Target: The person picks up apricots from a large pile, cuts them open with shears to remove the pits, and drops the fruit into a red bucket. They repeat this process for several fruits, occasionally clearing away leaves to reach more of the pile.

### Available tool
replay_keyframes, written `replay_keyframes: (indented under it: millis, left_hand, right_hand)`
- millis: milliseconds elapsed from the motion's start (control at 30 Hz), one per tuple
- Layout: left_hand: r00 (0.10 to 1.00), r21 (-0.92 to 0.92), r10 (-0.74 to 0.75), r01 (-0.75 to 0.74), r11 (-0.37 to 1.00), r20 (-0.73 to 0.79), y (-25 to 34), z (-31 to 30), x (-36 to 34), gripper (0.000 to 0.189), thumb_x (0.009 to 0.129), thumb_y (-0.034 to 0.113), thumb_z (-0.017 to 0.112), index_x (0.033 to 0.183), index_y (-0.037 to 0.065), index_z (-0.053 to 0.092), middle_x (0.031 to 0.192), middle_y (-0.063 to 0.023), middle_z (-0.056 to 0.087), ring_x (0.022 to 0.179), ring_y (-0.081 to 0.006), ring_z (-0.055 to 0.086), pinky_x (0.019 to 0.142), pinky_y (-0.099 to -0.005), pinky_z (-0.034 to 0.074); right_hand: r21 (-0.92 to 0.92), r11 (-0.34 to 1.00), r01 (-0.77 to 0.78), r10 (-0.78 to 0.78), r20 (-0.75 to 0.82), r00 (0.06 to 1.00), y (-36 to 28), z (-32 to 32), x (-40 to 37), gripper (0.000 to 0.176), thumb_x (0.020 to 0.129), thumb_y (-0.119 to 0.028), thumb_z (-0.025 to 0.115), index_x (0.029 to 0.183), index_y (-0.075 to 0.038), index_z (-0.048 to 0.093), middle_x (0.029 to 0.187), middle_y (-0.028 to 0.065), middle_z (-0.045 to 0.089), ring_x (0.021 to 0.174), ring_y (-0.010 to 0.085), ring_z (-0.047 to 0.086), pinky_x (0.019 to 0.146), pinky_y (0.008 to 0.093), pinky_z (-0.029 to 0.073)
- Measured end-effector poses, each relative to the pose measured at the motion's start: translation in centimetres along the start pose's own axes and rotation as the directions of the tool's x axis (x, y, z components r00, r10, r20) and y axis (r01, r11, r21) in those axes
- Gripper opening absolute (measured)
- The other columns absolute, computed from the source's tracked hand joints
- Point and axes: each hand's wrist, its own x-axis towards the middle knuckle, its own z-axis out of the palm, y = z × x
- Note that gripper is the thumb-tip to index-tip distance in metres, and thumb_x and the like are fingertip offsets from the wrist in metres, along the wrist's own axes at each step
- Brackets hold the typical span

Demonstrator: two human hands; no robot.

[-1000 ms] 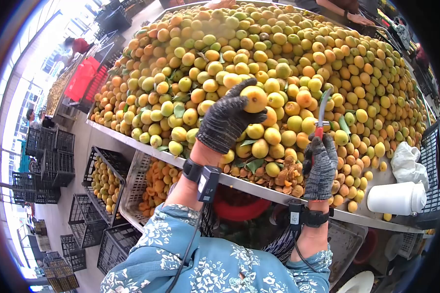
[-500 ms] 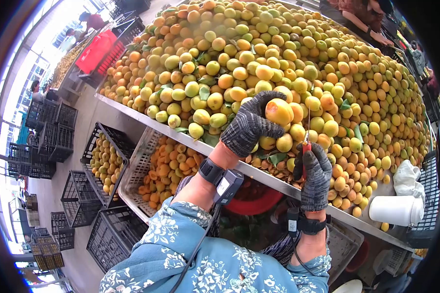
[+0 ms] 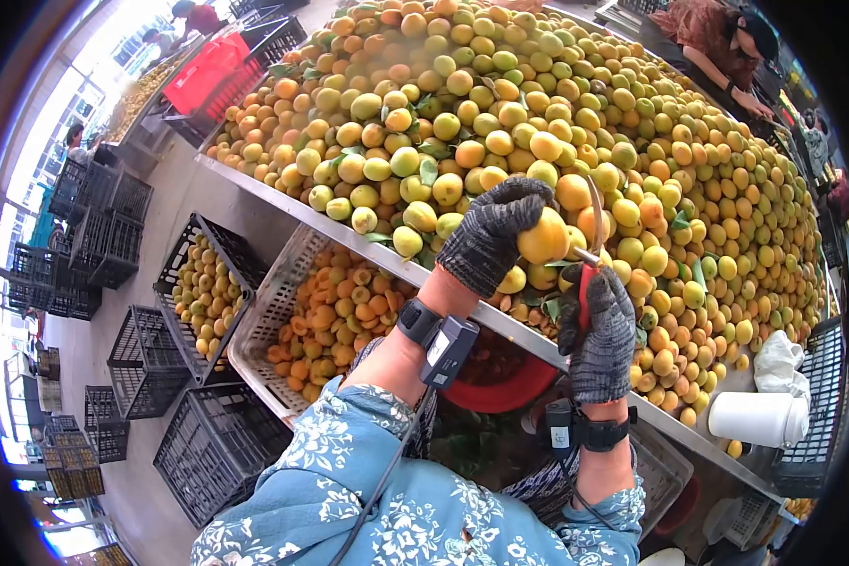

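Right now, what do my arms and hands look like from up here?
Your left hand and right hand wear grey knit gloves, the left one darker. Each wrist has a black band and a small dark box with a pale label and a dark cable. The sleeves are blue with white flowers, ending short of the wrists.

Fruit-handling workshop, metal-edged table (image 3: 302, 211) heaped with fruit (image 3: 624, 156), stacked black crates (image 3: 108, 241), bright windows (image 3: 52, 141), other workers (image 3: 698, 30)

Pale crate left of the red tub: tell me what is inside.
Orange and yellow fruit lies inside the pale crate. The fruit covers its bottom, so what lies there cannot be seen.
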Motion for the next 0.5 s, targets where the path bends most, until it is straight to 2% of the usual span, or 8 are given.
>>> replay_keyframes:
  millis: [133,233,267,300,367,400,467,500]
  left_hand:
    - [0.953,0.511,0.295,-0.286,0.811,0.066,-0.5,-0.3,0.0,0.020,0.087,0.007,0.059,0.107,0.001,0.062,0.103,-0.0090,0.063,0.096,-0.0174,0.060,0.087,-0.0291,0.047]
    - [0.913,0.876,0.325,-0.353,0.328,0.247,0.0,0.4,0.1,0.035,0.085,0.011,0.066,0.117,0.002,0.054,0.105,-0.0148,0.062,0.096,-0.0296,0.061,0.085,-0.0365,0.050]
    - [0.992,0.466,0.128,-0.115,0.878,0.003,-0.3,0.8,0.1,0.038,0.086,0.014,0.066,0.120,0.002,0.052,0.107,-0.0135,0.061,0.097,-0.0267,0.062,0.087,-0.0355,0.050]
    - [0.980,-0.196,-0.189,0.174,0.965,-0.065,-0.8,1.2,0.1,0.042,0.087,0.017,0.067,0.122,0.001,0.050,0.110,-0.0122,0.061,0.099,-0.0238,0.063,0.090,-0.0344,0.051]
    - [0.959,0.666,0.237,-0.281,0.691,0.158,-2.4,0.1,0.2,0.044,0.090,0.024,0.063,0.124,-0.001,0.048,0.112,-0.0128,0.059,0.100,-0.0232,0.062,0.091,-0.0366,0.051]
    - [0.958,0.664,0.239,-0.283,0.692,0.160,-1.6,0.8,0.0,0.044,0.090,0.024,0.063,0.124,-0.001,0.048,0.112,-0.0128,0.059,0.100,-0.0232,0.062,0.091,-0.0366,0.051]
    - [0.986,-0.281,-0.158,0.168,0.945,0.058,-0.2,2.0,-0.3,0.046,0.092,0.029,0.060,0.125,-0.001,0.048,0.112,-0.0144,0.059,0.100,-0.0262,0.062,0.090,-0.0398,0.052]
    - [0.987,-0.278,-0.153,0.163,0.947,0.055,-0.2,1.8,-0.4,0.046,0.092,0.029,0.060,0.125,-0.001,0.048,0.112,-0.0144,0.059,0.100,-0.0262,0.062,0.090,-0.0398,0.052]
  right_hand:
    - [0.109,0.994,0.000,0.002,-0.025,1.000,0.8,1.9,0.3,0.027,0.092,-0.036,0.059,0.097,-0.009,0.061,0.062,-0.0037,0.054,0.042,0.0057,0.044,0.036,0.0194,0.032]
    - [0.108,0.993,0.057,-0.052,-0.052,0.997,2.0,1.9,2.1,0.026,0.094,-0.037,0.056,0.096,-0.011,0.060,0.061,-0.0035,0.053,0.042,0.0059,0.044,0.036,0.0189,0.033]
    - [0.070,0.993,0.095,-0.090,-0.080,0.993,2.0,1.8,2.8,0.026,0.094,-0.037,0.055,0.096,-0.011,0.060,0.061,-0.0038,0.053,0.043,0.0056,0.045,0.036,0.0188,0.033]
    - [0.030,0.990,0.135,-0.131,-0.106,0.986,1.8,1.7,3.0,0.027,0.095,-0.038,0.054,0.095,-0.012,0.060,0.061,-0.0040,0.052,0.043,0.0054,0.045,0.037,0.0188,0.033]
    - [0.003,0.997,0.080,-0.079,-0.089,0.993,1.4,0.4,3.2,0.029,0.095,-0.039,0.052,0.099,-0.011,0.060,0.062,-0.0039,0.053,0.043,0.0053,0.045,0.037,0.0188,0.034]
    - [-0.035,0.989,0.147,-0.149,-0.072,0.986,2.2,-0.9,3.9,0.031,0.095,-0.039,0.052,0.100,-0.010,0.060,0.063,-0.0036,0.053,0.043,0.0054,0.045,0.037,0.0188,0.034]
    - [0.003,0.987,0.159,-0.159,-0.040,0.987,1.5,-0.8,3.3,0.035,0.095,-0.040,0.052,0.103,-0.007,0.061,0.066,-0.0024,0.055,0.044,0.0061,0.046,0.038,0.0188,0.034]
    - [0.005,0.987,0.159,-0.159,-0.034,0.987,1.8,-1.0,2.9,0.035,0.095,-0.040,0.052,0.103,-0.007,0.061,0.066,-0.0024,0.055,0.044,0.0061,0.046,0.038,0.0188,0.034]
